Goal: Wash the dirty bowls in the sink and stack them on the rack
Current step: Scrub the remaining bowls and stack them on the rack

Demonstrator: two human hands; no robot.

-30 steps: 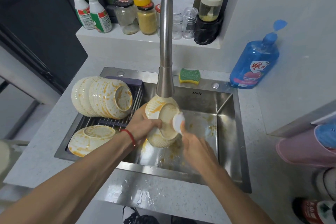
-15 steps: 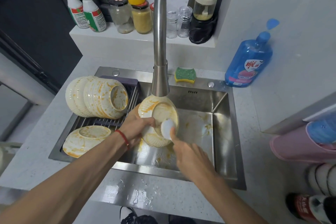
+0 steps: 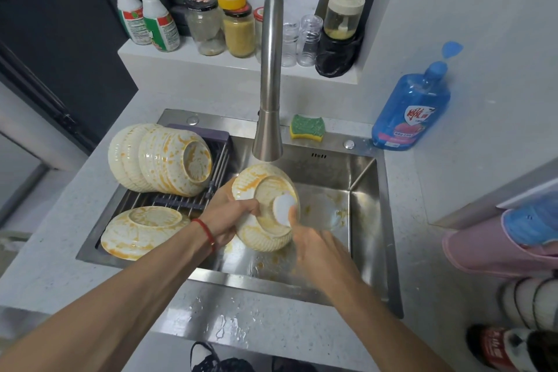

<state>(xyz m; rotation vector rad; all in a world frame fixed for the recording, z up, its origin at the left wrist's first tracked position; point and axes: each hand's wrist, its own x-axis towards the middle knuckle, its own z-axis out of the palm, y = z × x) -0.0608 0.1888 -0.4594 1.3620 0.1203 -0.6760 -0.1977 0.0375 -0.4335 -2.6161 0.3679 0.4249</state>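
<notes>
A pale speckled counter (image 3: pixel 437 251) surrounds the steel sink (image 3: pixel 365 220), with a faucet (image 3: pixel 268 84) rising at its back. On the rack (image 3: pixel 187 201) across the sink's left side, a nested stack of stained bowls (image 3: pixel 160 158) lies on its side, one more bowl (image 3: pixel 142 231) upside down nearer. Under the spout, the left hand (image 3: pixel 229 214) grips a tilted dirty bowl (image 3: pixel 265 208) by its rim. The right hand (image 3: pixel 320 248) pinches a white scrubber (image 3: pixel 283 209) against the bowl's base.
</notes>
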